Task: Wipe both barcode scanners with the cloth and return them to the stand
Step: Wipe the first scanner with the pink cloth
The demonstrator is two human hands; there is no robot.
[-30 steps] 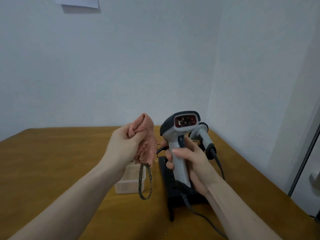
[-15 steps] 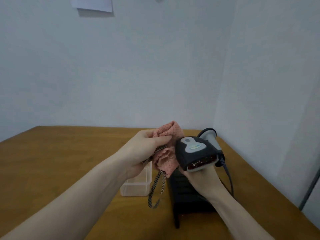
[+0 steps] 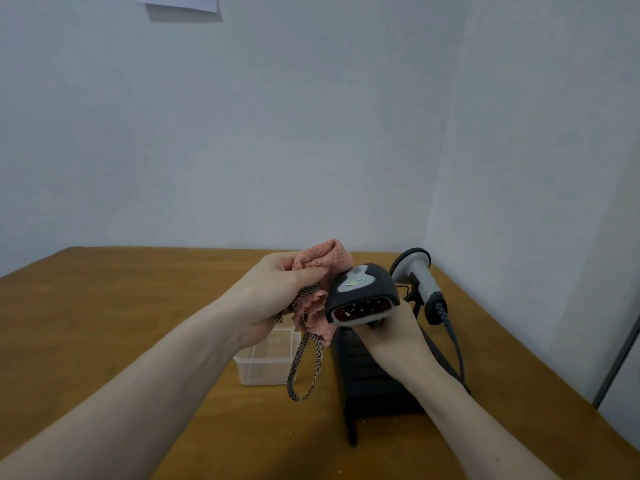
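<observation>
My right hand [image 3: 391, 336] grips the handle of a black and grey barcode scanner [image 3: 362, 292], tipped so its red window faces me. My left hand [image 3: 273, 294] holds a bunched pink cloth [image 3: 320, 268] against the scanner's left side; a checked hanging loop [image 3: 304, 365] dangles from the cloth. A second grey scanner [image 3: 417, 277] sits in the black stand [image 3: 370, 379] behind my right hand, its cable [image 3: 453, 341] trailing to the right.
A small clear plastic box [image 3: 266, 362] stands on the wooden table [image 3: 104, 323] under my left hand. Walls close in behind and on the right, forming a corner. A sheet of paper [image 3: 178, 1] hangs high on the back wall.
The scanner in my right hand has tipped from upright to head-forward with its window facing me. My left hand has brought the cloth against the scanner's side.
</observation>
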